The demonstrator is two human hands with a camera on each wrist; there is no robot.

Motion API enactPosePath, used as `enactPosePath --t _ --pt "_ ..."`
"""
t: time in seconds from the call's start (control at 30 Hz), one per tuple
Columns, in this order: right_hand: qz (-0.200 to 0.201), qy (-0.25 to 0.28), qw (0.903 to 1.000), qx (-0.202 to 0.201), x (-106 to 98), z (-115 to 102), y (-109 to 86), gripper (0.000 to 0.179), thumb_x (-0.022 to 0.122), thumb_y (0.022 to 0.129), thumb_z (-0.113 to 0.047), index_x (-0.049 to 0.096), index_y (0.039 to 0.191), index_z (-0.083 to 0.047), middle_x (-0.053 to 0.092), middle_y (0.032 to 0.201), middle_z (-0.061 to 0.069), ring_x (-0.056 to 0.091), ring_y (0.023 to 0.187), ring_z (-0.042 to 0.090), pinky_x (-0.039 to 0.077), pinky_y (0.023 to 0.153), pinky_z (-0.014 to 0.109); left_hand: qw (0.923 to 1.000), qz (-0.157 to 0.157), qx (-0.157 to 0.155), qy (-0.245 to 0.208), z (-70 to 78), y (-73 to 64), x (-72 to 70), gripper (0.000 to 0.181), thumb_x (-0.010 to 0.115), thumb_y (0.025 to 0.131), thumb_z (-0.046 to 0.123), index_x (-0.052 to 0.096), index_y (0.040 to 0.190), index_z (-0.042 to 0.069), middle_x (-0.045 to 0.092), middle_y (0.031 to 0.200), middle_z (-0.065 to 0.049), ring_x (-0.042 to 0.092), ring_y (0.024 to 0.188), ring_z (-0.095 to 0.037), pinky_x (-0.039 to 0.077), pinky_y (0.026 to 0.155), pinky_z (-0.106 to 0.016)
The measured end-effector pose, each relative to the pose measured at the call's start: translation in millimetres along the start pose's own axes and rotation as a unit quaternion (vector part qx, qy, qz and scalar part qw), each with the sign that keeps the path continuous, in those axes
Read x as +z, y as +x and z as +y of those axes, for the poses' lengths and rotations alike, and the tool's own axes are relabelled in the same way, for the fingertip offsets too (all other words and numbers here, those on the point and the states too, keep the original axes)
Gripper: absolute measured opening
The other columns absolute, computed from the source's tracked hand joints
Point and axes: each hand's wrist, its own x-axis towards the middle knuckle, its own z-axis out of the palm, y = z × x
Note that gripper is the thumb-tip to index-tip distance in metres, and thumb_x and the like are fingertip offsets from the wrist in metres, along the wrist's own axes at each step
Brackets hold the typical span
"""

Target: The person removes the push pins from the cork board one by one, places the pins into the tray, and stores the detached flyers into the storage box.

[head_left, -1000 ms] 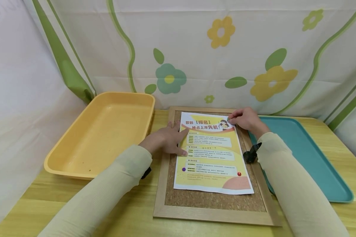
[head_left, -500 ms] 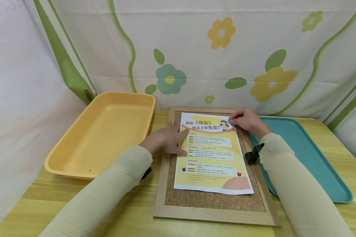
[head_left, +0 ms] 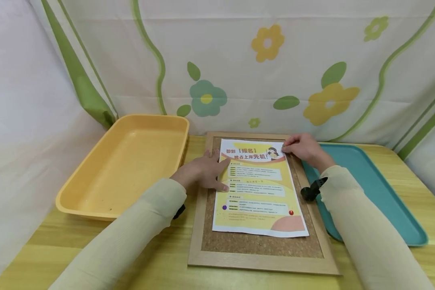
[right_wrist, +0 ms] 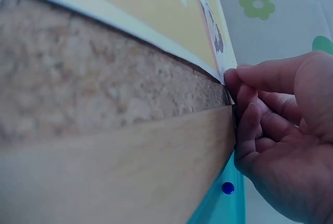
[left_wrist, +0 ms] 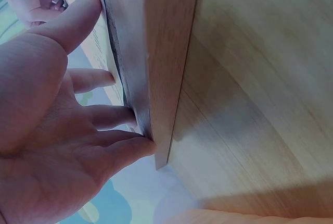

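A yellow and white printed poster (head_left: pixel 255 193) lies on a wood-framed cork board (head_left: pixel 261 246). My left hand (head_left: pixel 204 171) rests with spread fingers over the poster's left edge and the board's frame; in the left wrist view its thumb and fingertips touch along that side. At the poster's upper right corner, my right hand (head_left: pixel 304 149) pinches with thumb and forefinger, its other fingers curled beneath. Anything small between those fingertips is hidden. Lower on the poster sit a purple pushpin (head_left: pixel 224 208) at left and a red pushpin (head_left: pixel 291 212) at right.
Left of the board stands a deep yellow tray (head_left: pixel 123 169) on the wooden table (head_left: pixel 159 257). A flat teal tray (head_left: pixel 377 193) lies to the right, partly under the right arm; a blue pushpin (right_wrist: pixel 228 188) shows on it. Behind hangs a flower-patterned curtain (head_left: pixel 239 48).
My right hand has shifted slightly right along the poster's top edge, to its corner. The left hand stays in place on the poster's left side.
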Motion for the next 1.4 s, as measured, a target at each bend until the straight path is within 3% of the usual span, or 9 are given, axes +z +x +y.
enactPosePath --t 0.1,0.2,0.43,0.87,1.4 --pt "0.005 0.004 1.0 0.003 -3 2 0.0 0.021 0.065 0.106 -0.019 0.067 0.115 0.0 0.064 0.099 0.008 0.056 0.079 0.023 0.049 0.069 0.031 1.0 0.0 0.003 0.0 -0.1 0.9 -0.8 0.1 0.063 0.101 0.06 0.006 0.173 0.021 -0.009 0.177 -0.023 -0.007 0.164 -0.05 0.024 0.131 -0.059" --pt "0.005 0.01 0.9999 0.001 -4 0 0.1 0.022 0.067 0.105 -0.019 0.067 0.116 0.001 0.064 0.1 0.005 0.057 0.086 0.022 0.05 0.073 0.03 1.0 -0.001 0.001 0.004 -1.0 1.5 -1.8 0.1 0.063 0.101 0.06 0.005 0.173 0.021 -0.009 0.177 -0.023 -0.007 0.164 -0.05 0.023 0.131 -0.059" --pt "0.002 0.034 0.9994 -0.005 -4 -2 0.6 0.025 0.07 0.104 -0.016 0.067 0.12 0.003 0.069 0.101 0.001 0.061 0.085 0.018 0.055 0.075 0.026 1.0 -0.001 -0.001 0.005 -1.6 0.5 -1.5 0.1 0.063 0.101 0.06 0.006 0.173 0.021 -0.009 0.178 -0.023 -0.006 0.164 -0.05 0.022 0.131 -0.059" --pt "0.017 0.026 0.9995 0.009 -10 -2 -3.5 0.031 0.067 0.106 -0.018 0.069 0.13 0.001 0.065 0.131 0.019 0.066 0.1 0.027 0.058 0.083 0.028 1.0 0.005 -0.002 -0.002 -3.4 0.4 -0.2 0.101 0.064 0.1 0.06 0.007 0.173 0.02 -0.008 0.178 -0.024 -0.006 0.164 -0.05 0.021 0.132 -0.059" --pt "0.046 0.004 0.9989 -0.001 -21 16 -6.9 0.035 0.068 0.105 -0.022 0.074 0.13 0.001 0.071 0.133 0.022 0.069 0.095 0.02 0.059 0.082 0.028 0.9999 0.01 0.003 0.0 -4.8 -3.0 -0.5 0.1 0.065 0.101 0.059 0.008 0.173 0.019 -0.007 0.178 -0.024 -0.005 0.163 -0.052 0.021 0.131 -0.06"
